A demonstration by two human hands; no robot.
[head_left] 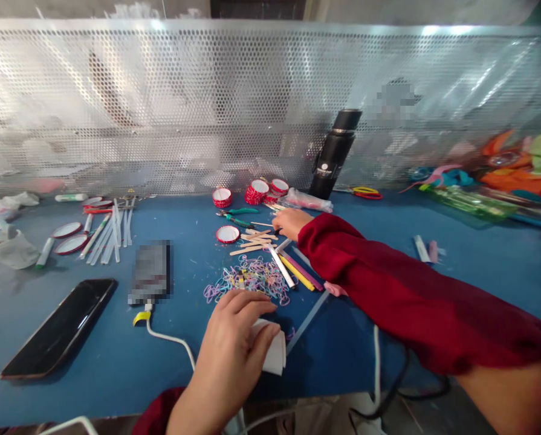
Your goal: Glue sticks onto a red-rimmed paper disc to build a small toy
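Observation:
My left hand [236,338] rests near the table's front edge, fingers curled over a folded white paper piece [274,353]. Just beyond it lies a heap of small coloured rubber bands [252,279]. My right hand [291,222], in a dark red sleeve, reaches far forward and its fingers close around thin wooden sticks [254,240] lying on the blue table [184,241]. Coloured and white straws [292,269] lie under my right forearm.
Red-rimmed caps [227,234] and red tape rolls [256,192] sit by green pliers [236,212]. A black flask [336,154] stands at the perforated metal screen. A phone [59,329] and a white cable [170,338] lie at the left; white tubes [107,232] further back.

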